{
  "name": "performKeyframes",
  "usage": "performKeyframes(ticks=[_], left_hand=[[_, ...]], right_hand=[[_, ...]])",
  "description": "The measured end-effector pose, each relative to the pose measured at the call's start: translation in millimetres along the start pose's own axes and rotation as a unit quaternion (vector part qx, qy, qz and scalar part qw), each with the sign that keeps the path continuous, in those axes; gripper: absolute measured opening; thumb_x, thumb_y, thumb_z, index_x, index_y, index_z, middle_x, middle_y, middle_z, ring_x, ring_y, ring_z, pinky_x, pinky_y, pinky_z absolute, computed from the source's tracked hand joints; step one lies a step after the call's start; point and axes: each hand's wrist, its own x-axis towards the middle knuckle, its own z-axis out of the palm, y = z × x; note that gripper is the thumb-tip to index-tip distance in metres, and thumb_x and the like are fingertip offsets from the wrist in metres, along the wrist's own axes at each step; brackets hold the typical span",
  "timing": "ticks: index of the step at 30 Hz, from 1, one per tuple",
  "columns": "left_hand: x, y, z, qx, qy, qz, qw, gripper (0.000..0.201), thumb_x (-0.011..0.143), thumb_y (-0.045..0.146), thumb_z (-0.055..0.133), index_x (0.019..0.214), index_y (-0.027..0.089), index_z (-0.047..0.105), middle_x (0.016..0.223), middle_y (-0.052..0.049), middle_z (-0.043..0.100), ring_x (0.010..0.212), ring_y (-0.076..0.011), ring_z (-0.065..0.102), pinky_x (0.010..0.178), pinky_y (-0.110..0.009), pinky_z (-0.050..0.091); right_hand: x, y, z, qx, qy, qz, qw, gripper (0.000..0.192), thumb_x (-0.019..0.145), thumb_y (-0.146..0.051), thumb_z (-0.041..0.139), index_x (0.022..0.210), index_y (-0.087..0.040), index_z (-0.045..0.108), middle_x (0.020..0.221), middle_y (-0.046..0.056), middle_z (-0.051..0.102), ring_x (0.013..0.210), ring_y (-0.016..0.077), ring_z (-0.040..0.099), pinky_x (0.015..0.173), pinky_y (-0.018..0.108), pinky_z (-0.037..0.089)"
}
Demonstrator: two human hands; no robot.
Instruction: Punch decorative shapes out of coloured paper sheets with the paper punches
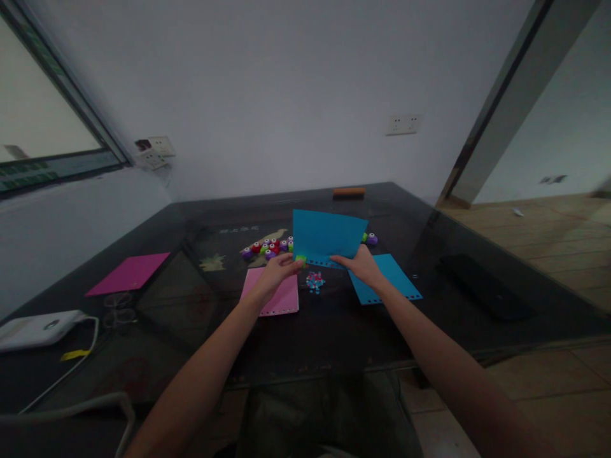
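Note:
My left hand (277, 270) holds a small green paper punch (301, 259) clamped on the lower left edge of a blue paper sheet (327, 235). My right hand (360, 264) grips the same sheet at its lower right edge, keeping it tilted up above the dark glass table (191, 299). A row of punched holes runs along the sheet's bottom edge. Below it lies a small pile of punched paper bits (314, 280). A pink punched sheet (277, 294) lies under my left wrist, and another blue punched sheet (389, 280) lies under my right wrist.
Several small coloured punches (268, 248) cluster behind the pink sheet, with two more (370, 239) right of the held sheet. A magenta sheet (128, 273) lies at the left. A white box with a cable (38, 329) sits near left. A black flat item (484, 292) lies at right.

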Motion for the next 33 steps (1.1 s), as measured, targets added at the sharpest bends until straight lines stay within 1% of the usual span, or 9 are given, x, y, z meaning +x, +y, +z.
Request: performKeyframes(ticks=[5,8,17,23,28,33], left_hand=[[2.4,-3.9,-0.8,-0.001,0.006,0.001,1.000,0.040,0.068,0.041,0.068,0.097,0.013,0.064,0.101,-0.011,0.065,0.089,-0.0207,0.059,0.082,-0.034,0.044],[3.0,-4.9,-1.6,-0.003,0.003,0.004,1.000,0.038,0.069,0.039,0.068,0.097,0.014,0.064,0.101,-0.012,0.065,0.089,-0.0203,0.059,0.083,-0.034,0.044],[0.8,-0.9,-1.0,-0.012,-0.013,0.012,1.000,0.032,0.071,0.036,0.067,0.095,0.015,0.066,0.101,-0.011,0.066,0.091,-0.0208,0.060,0.088,-0.036,0.042],[2.1,-4.1,-0.9,0.000,0.007,0.010,1.000,0.033,0.070,0.037,0.067,0.095,0.015,0.066,0.099,-0.011,0.067,0.090,-0.0213,0.060,0.086,-0.037,0.043],[1.8,-6.0,-0.8,0.000,0.010,0.013,1.000,0.032,0.070,0.036,0.067,0.094,0.015,0.067,0.099,-0.011,0.067,0.088,-0.0209,0.061,0.085,-0.037,0.044],[2.5,-7.6,0.0,-0.007,0.013,0.013,1.000,0.032,0.069,0.035,0.068,0.093,0.014,0.068,0.098,-0.011,0.068,0.088,-0.0219,0.061,0.085,-0.038,0.045]], right_hand=[[0.2,-1.0,0.3,0.000,0.000,0.001,1.000,0.036,0.065,-0.032,0.071,0.095,-0.015,0.065,0.101,0.010,0.067,0.100,0.0274,0.061,0.094,0.045,0.044],[-0.1,-1.0,0.4,0.004,-0.003,-0.004,1.000,0.036,0.065,-0.033,0.071,0.096,-0.015,0.065,0.102,0.011,0.067,0.099,0.0275,0.061,0.094,0.046,0.044],[0.0,-0.1,0.6,0.005,-0.001,-0.002,1.000,0.035,0.065,-0.034,0.071,0.094,-0.016,0.065,0.100,0.010,0.067,0.099,0.0284,0.061,0.094,0.049,0.044],[0.0,0.6,0.4,-0.006,-0.006,0.002,1.000,0.029,0.065,-0.034,0.070,0.089,-0.017,0.066,0.096,0.009,0.069,0.099,0.0287,0.061,0.092,0.048,0.045],[-0.5,0.5,0.4,-0.006,-0.008,0.000,1.000,0.034,0.066,-0.034,0.070,0.094,-0.015,0.065,0.101,0.010,0.067,0.097,0.0278,0.062,0.092,0.047,0.045],[-0.2,-0.3,0.4,-0.011,-0.005,-0.001,1.000,0.035,0.066,-0.035,0.070,0.094,-0.015,0.065,0.100,0.011,0.068,0.097,0.0279,0.062,0.092,0.047,0.045]])
